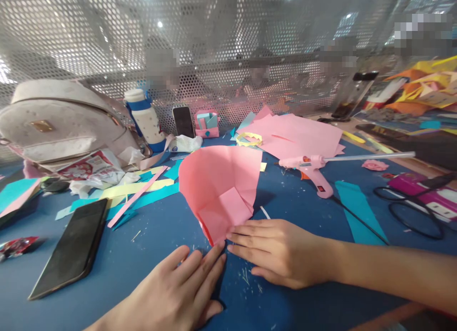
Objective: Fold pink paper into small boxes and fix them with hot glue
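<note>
- The pink paper [221, 188] stands curled on the blue worktop [150, 235], with its folded point toward you.
- Your right hand [282, 252] lies flat at that point. Its fingers [244, 236] are straight and pressed together, tips on the small flap, likely pinning the crease.
- Your left hand [178, 288] lies flat below the paper. Its fingers [210, 262] are together, tips meeting the point, seemingly to steady it.
- The glue gun [310, 166] rests just right of the paper, and the phone [71, 247] lies well left.

bare left hand [174, 293], bare right hand [282, 252], bare right forearm [389, 274]
</note>
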`<state>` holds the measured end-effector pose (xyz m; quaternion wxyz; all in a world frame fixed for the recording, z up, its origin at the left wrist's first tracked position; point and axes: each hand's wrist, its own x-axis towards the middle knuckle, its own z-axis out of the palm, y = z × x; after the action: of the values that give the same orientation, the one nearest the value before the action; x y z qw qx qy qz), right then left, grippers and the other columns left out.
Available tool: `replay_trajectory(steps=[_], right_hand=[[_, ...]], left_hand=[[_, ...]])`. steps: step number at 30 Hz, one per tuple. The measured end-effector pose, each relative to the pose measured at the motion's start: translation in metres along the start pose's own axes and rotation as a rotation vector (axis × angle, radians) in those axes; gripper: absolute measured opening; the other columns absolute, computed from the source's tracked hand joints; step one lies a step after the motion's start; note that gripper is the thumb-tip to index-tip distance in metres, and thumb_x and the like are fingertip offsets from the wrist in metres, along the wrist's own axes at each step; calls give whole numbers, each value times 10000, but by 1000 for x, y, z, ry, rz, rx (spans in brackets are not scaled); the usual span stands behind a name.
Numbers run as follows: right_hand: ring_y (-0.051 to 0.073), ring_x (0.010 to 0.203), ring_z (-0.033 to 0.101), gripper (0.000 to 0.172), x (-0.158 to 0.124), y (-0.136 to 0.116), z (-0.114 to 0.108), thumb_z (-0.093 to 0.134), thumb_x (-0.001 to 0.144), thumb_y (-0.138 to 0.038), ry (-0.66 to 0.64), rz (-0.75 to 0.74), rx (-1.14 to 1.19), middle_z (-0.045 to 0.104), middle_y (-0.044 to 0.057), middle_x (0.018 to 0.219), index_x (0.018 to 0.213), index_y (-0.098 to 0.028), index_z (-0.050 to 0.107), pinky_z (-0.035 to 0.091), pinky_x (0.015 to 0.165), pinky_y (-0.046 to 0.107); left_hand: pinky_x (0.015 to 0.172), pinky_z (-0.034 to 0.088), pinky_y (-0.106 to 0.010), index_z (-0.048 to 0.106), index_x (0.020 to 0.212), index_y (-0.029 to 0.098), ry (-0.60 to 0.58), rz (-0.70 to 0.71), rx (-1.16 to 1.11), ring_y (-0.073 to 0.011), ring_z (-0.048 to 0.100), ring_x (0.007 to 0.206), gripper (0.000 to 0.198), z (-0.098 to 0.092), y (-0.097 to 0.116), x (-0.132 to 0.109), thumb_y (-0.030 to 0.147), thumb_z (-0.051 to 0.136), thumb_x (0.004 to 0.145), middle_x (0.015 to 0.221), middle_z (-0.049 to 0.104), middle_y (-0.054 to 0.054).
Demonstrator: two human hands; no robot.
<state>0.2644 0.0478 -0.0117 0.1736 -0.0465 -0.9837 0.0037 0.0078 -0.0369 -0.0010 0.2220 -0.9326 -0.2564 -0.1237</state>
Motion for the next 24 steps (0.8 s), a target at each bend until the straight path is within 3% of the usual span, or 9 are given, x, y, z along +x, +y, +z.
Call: replay_trajectory(steps=[12,19,24], right_hand=[[194,1236,554,391,-1,1,0,443,974,-274,4,7,10,611,121,1302,1272,-66,589,398,1109,328],[201,1239,553,390,0,1,1,453,970,-266,1,5,23,610,127,1303,1268,-56,590,393,1114,332],[205,1256,538,397,-2,2,0,441,977,-263,-14,24,63,590,128,1327,1289,-59,576,379,1124,333]], left_hand=[[731,448,-339,650,1159,51,-6,-43,38,-196,657,816,518,5,7,2,398,290,1024,1160,709,-124],[779,420,-332,628,1210,69,-63,-81,87,-194,645,900,548,9,19,1,336,180,1043,1214,686,-99],[731,436,-313,641,1181,66,-61,-128,78,-175,639,770,558,9,20,4,420,238,1026,1145,718,-108]])
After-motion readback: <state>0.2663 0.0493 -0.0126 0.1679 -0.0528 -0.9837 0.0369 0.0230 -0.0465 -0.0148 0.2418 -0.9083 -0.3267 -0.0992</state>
